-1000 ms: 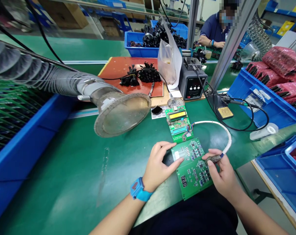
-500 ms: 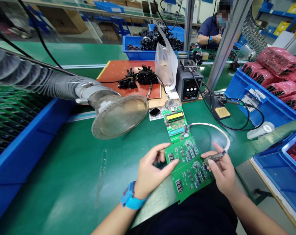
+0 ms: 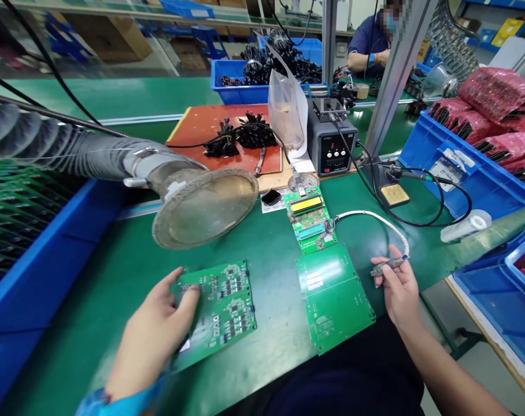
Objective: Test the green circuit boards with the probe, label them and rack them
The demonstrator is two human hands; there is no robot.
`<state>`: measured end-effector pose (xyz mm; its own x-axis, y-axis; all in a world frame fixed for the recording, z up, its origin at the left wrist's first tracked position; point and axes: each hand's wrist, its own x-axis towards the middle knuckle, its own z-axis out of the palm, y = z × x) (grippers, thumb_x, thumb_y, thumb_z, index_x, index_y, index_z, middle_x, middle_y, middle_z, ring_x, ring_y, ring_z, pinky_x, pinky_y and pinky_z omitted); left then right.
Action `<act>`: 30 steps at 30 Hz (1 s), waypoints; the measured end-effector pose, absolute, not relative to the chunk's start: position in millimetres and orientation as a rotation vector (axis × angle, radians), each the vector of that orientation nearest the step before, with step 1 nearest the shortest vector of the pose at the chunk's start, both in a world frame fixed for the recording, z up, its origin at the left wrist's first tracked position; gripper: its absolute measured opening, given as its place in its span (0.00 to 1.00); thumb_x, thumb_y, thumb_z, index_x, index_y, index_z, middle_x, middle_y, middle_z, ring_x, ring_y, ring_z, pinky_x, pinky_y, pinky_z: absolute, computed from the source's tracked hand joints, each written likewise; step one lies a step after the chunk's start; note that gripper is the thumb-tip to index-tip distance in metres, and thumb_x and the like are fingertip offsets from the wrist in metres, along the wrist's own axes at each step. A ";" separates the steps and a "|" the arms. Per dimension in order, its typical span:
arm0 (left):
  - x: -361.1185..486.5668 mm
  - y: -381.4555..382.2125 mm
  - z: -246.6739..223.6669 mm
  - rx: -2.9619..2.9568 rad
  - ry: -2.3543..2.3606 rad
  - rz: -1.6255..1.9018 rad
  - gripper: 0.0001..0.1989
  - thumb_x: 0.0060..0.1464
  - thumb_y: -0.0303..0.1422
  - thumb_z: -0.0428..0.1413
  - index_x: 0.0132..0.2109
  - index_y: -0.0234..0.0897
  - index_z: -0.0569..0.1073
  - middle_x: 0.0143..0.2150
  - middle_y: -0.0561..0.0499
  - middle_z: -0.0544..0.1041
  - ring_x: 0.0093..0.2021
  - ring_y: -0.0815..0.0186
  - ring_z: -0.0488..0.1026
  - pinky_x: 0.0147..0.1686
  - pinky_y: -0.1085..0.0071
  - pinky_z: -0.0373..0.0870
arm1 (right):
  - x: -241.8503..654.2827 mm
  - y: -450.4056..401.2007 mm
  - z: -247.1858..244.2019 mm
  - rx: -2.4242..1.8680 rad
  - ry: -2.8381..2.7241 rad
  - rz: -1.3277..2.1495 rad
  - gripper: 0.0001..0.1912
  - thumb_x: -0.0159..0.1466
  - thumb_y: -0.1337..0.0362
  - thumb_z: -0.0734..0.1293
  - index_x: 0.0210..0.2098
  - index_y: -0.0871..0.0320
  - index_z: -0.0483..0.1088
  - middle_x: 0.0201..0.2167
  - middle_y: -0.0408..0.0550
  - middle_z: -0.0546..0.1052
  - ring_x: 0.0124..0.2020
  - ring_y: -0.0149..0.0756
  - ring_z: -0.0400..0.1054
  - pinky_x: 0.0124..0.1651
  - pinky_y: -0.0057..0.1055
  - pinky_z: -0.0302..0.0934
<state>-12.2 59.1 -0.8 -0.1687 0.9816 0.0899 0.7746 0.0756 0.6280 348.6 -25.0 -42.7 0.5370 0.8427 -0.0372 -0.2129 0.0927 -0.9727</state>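
My left hand (image 3: 158,329) grips the left edge of a green circuit board panel (image 3: 223,306), component side up, over the left part of the bench. Between the fingers of my right hand (image 3: 396,283) is a pin probe (image 3: 388,267), its metal pins pointing left and touching nothing. A white sleeved cable (image 3: 375,216) runs from the probe to a board with a yellow display (image 3: 306,216) and a blue socket. Just below that board lies another green circuit board panel (image 3: 338,306), bare side up, near my lap.
A fume extraction hood (image 3: 206,208) hangs over the bench at left, beside a blue bin of boards (image 3: 50,277). Behind stand a soldering station (image 3: 334,144) and iron holder (image 3: 392,190). A blue crate (image 3: 436,150) with pink bubble-wrapped packs is at right. A co-worker (image 3: 370,46) sits beyond.
My left hand has carried the upper board panel leftward, uncovering another panel with its bare side up. The probe has come away from the board, staying in my right hand.
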 end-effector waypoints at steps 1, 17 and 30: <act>-14.7 60.8 -1.9 1.888 2.088 0.645 0.17 0.53 0.41 0.55 0.49 0.42 0.74 0.12 0.60 0.63 0.12 0.57 0.66 0.13 0.68 0.60 | 348.4 -25.2 -43.0 -1.230 -0.638 0.866 0.25 0.63 0.61 0.66 0.58 0.56 0.60 0.38 0.49 0.77 0.22 0.28 0.62 0.27 0.30 0.62; 178.8 30.6 30.1 2.586 0.982 0.308 0.56 0.28 0.56 0.66 0.65 0.41 0.60 0.70 0.33 0.50 0.67 0.31 0.46 0.58 0.34 0.51 | 351.5 -24.1 -42.5 -1.207 -0.644 0.866 0.22 0.62 0.60 0.65 0.55 0.55 0.61 0.37 0.48 0.77 0.22 0.28 0.63 0.27 0.30 0.61; 143.8 33.4 7.2 2.030 0.775 1.097 0.56 0.19 0.51 0.72 0.54 0.51 0.49 0.68 0.34 0.45 0.68 0.36 0.48 0.56 0.40 0.61 | 356.9 -8.4 -9.5 -1.179 -0.753 0.898 0.17 0.61 0.63 0.66 0.49 0.55 0.63 0.33 0.45 0.77 0.22 0.28 0.63 0.26 0.29 0.62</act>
<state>143.8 33.4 7.2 0.4640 0.7605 0.4543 0.1746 -0.5813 0.7947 356.9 -8.4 -9.5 0.4573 0.8887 0.0328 -0.1874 0.1323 -0.9733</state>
